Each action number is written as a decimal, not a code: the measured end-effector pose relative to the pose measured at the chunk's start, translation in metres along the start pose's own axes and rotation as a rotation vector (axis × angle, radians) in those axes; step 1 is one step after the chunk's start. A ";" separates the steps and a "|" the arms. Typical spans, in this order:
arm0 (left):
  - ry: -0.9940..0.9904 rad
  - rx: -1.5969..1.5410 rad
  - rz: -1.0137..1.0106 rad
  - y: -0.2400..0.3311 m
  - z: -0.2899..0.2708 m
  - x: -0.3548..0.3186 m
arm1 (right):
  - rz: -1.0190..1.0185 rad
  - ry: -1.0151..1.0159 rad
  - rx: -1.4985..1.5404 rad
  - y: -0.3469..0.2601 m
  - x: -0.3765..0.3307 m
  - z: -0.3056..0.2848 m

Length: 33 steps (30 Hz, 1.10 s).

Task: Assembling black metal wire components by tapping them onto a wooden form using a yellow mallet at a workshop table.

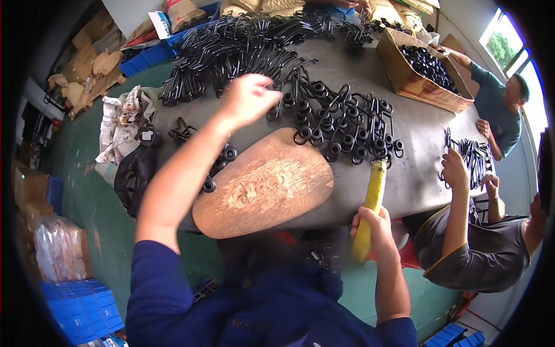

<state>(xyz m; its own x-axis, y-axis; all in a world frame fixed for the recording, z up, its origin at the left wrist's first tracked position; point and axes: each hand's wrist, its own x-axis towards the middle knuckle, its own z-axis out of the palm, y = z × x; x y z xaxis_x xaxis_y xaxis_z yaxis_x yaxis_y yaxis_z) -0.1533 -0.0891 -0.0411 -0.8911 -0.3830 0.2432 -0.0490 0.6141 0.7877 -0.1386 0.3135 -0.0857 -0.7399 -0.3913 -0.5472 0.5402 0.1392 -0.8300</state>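
Nearest, right hand (pixel 374 224) in closed grip around yellow tool handle (pixel 370 209), lower end blurred, tip resting at edge of dark tabletop (pixel 416 173). Beside it, worn wooden board (pixel 266 184). Farther out, left hand (pixel 248 98) curled over black metal coiled parts (pixel 341 124); whether anything held, impossible to tell, fingers turned away. Beyond, tangled heap of black wire pieces (pixel 231 49), cardboard box (pixel 413 78) of parts. At right, two seated people, partly cut off.
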 end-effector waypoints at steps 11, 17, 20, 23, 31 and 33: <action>-0.127 -0.589 -0.101 0.102 0.117 -0.035 | -0.024 -0.068 0.103 0.012 0.006 -0.009; -0.129 -0.826 -0.180 0.124 0.071 -0.120 | -0.081 -0.064 0.058 0.021 0.005 -0.006; -0.109 -0.681 -0.024 0.123 0.057 -0.144 | -0.137 -0.004 -0.043 0.020 -0.003 0.004; -0.097 -0.410 0.215 0.111 0.037 -0.150 | -0.245 -0.092 -0.042 -0.012 -0.040 0.030; -0.084 -0.243 0.273 0.091 0.008 -0.150 | -1.130 -0.154 -0.674 -0.044 -0.105 0.066; -0.050 -0.207 0.331 0.094 0.013 -0.147 | -0.383 0.032 -0.727 0.009 -0.070 0.083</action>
<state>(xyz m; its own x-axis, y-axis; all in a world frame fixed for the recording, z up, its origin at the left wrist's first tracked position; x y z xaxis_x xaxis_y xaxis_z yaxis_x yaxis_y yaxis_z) -0.0333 0.0343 -0.0101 -0.8648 -0.1502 0.4791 0.3322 0.5444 0.7702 -0.0485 0.2670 -0.0455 -0.8372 -0.5067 -0.2056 -0.1382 0.5599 -0.8169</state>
